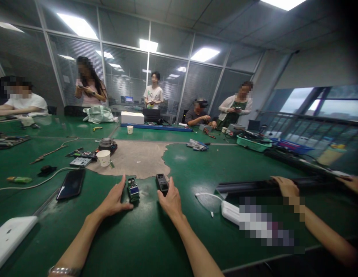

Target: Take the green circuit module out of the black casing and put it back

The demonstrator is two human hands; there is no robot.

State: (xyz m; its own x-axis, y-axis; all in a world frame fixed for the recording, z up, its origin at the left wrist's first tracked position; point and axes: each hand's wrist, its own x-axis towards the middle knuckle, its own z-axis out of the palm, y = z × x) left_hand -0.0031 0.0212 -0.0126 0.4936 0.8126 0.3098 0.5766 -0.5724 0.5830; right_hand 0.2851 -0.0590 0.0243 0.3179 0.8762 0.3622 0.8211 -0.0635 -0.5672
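Note:
My left hand (115,197) rests at the left side of a small circuit board module (134,193) with a blue display. Its thumb and index finger are spread apart, and the thumb tip lies near the module's lower end. To the right, my right hand (171,200) has its thumb and fingers on either side of a small black plastic casing (162,183) with openings in its top. A gap of green tabletop (147,223) lies between module and casing.
A black phone (71,184), a paper cup (104,158) and disassembled parts lie to the left. A white power strip (14,234) is near the front left. At right, another person's hand (287,187) touches a long black profile (248,188). Several people are around the table.

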